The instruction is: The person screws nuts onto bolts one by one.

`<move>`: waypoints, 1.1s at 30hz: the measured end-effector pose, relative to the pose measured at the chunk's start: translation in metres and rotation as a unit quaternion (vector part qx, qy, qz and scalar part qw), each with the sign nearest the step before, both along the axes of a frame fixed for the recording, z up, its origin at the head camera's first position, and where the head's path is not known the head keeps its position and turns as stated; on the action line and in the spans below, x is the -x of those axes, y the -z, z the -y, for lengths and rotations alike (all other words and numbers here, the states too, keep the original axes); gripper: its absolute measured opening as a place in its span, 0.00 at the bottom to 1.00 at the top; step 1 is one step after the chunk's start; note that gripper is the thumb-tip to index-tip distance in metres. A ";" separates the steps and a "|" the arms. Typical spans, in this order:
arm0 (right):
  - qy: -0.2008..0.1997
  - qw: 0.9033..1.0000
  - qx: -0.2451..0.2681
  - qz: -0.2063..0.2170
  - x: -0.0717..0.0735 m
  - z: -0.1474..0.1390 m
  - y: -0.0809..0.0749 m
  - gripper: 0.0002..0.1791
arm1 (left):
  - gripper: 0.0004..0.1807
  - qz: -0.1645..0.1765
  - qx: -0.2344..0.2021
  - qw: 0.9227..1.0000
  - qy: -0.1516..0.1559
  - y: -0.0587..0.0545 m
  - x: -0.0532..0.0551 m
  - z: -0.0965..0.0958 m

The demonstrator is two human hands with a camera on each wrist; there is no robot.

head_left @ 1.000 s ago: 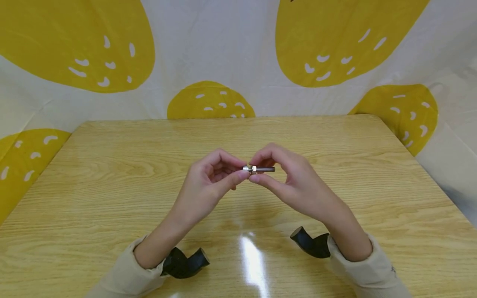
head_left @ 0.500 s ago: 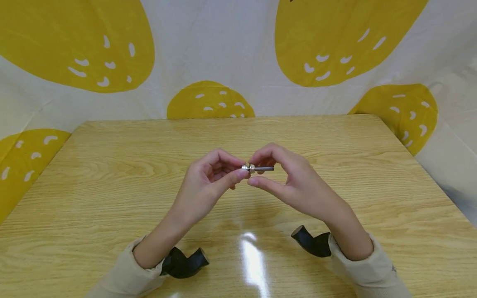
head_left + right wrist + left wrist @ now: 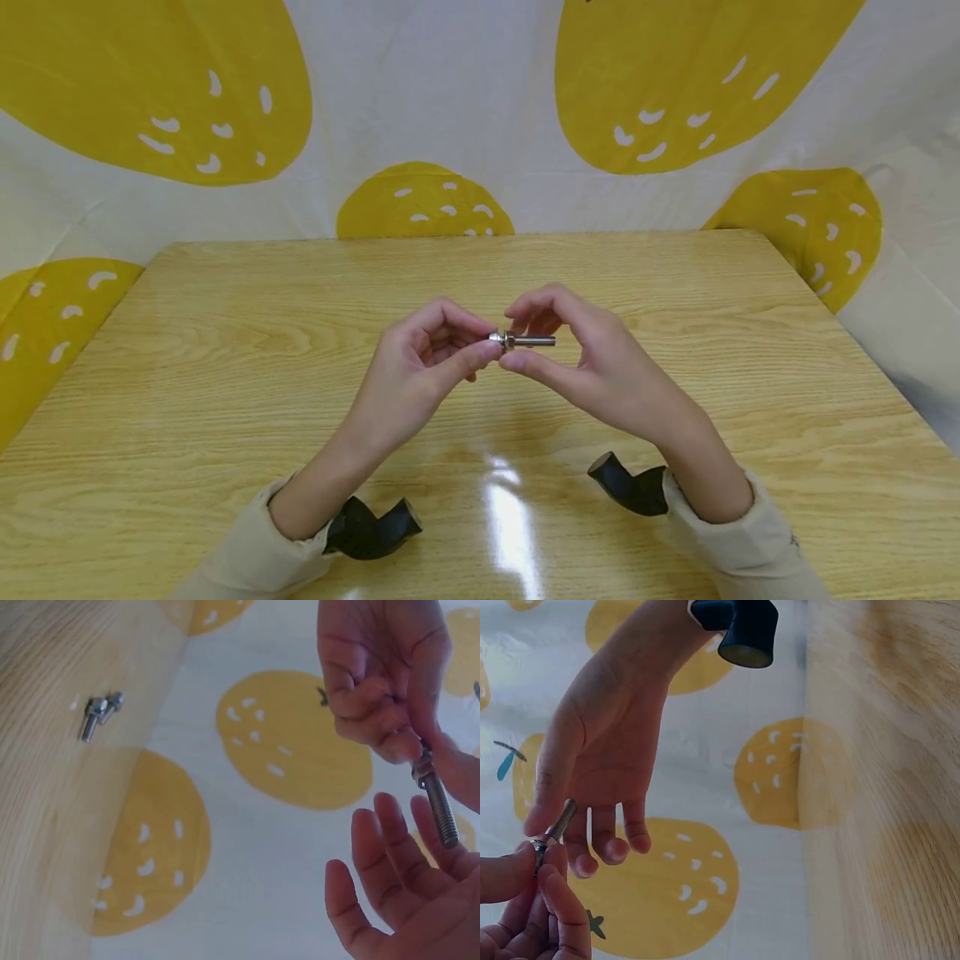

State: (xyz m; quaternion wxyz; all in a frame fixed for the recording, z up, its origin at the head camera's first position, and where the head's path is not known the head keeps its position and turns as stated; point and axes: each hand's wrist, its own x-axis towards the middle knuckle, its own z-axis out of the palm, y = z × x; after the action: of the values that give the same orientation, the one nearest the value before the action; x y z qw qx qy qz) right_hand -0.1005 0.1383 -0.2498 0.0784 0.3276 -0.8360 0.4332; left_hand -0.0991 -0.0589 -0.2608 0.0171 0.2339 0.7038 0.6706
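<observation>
My left hand (image 3: 408,367) pinches the left end of a small silver bolt (image 3: 534,341) between thumb and forefinger. The bolt lies level above the table in the head view, its threaded shank pointing right. A hex nut (image 3: 421,772) sits partway along it, close to the left fingertips, which cover the bolt's other end. My right hand (image 3: 592,358) is around the shank, thumb below and forefinger above, with a gap between them. In the right wrist view its fingers (image 3: 397,859) are spread and loosely bent; whether the thumb touches the nut I cannot tell.
Two more bolts (image 3: 94,718) with nuts lie on the wooden table (image 3: 225,333), seen in the right wrist view only. A white cloth (image 3: 427,92) with yellow fruit prints hangs behind. Black curved mounts (image 3: 375,529) stick out from both sleeves.
A second ago my right thumb and forefinger were at the nut; they have since parted, the forefinger lifting away. The left hand keeps its pinch on the bolt.
</observation>
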 end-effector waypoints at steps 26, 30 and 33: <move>-0.021 1.000 0.005 -0.012 0.001 0.003 0.004 0.04 | 0.06 -0.002 -0.005 1.000 0.005 0.001 -0.001 0.001; 0.003 0.999 -0.010 0.030 0.000 0.003 0.003 0.11 | 0.06 -0.008 -0.003 1.000 0.010 0.001 0.000 0.000; 0.002 0.999 -0.014 0.035 -0.001 0.001 0.001 0.07 | 0.06 -0.001 0.003 1.000 0.002 0.002 0.000 0.000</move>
State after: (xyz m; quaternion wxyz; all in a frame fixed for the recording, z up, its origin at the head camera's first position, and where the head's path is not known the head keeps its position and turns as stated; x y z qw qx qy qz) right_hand -0.0996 0.1374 -0.2513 0.0453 0.3120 -0.8446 0.4327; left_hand -0.0987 -0.0587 -0.2624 0.0181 0.2361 0.7057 0.6678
